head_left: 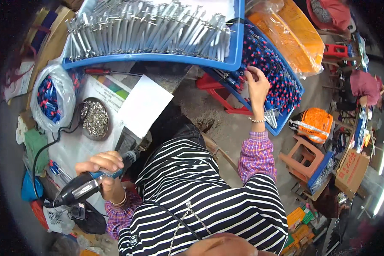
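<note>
My left hand (101, 167) is wrapped around a black and blue electric screwdriver (83, 187), its front end pointing right above my lap. Off to the right, my right hand (257, 84) hovers over a blue tray (298, 88) heaped with blue-and-red-handled tools (271, 59). Its thumb and index finger are curved with a gap between them, and nothing shows clearly in them. Beside the screwdriver, a round bowl (108, 128) of small metal parts stands on the worktable (66, 149). A white sheet (145, 106) lies at the table's right edge.
A big blue tray (158, 58) of metal shafts spans the far side. A plastic bag (37, 98) of blue-red handles and a red screwdriver (98, 71) lie nearby. Red stool (226, 96), orange crate (303, 38) and brown stool (303, 158) are right. A black cord (45, 149) crosses the table.
</note>
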Motion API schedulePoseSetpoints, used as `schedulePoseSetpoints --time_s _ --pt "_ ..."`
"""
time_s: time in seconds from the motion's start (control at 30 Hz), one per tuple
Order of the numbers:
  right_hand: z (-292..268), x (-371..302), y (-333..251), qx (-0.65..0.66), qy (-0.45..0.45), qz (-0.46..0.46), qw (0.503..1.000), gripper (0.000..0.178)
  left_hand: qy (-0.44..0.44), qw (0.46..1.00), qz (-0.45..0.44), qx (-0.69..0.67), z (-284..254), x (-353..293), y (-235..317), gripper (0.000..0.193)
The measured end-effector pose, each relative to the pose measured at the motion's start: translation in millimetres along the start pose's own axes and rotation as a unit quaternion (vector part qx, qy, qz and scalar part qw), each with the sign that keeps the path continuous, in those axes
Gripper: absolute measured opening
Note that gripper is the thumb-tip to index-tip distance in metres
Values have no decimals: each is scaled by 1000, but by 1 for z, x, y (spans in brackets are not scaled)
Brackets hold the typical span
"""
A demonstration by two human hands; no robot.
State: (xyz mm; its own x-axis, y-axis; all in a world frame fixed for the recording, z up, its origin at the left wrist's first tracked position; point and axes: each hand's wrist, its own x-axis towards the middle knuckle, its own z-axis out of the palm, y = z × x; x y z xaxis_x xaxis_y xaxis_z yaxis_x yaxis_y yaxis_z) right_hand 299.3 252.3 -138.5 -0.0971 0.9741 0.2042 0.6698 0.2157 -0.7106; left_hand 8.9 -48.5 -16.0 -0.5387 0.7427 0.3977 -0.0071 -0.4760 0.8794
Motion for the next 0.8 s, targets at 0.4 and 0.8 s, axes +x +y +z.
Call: schedulePoseSetpoints --time_s 0.4,0.8 --pt "-55 -25 -119 105 -135 -100 980 25 28 998 -56 -3 -23 -36 21 30" --pt "90 -150 -469 109 -509 -633 574 23 15 993 -3 119 -60 -111 28 30"
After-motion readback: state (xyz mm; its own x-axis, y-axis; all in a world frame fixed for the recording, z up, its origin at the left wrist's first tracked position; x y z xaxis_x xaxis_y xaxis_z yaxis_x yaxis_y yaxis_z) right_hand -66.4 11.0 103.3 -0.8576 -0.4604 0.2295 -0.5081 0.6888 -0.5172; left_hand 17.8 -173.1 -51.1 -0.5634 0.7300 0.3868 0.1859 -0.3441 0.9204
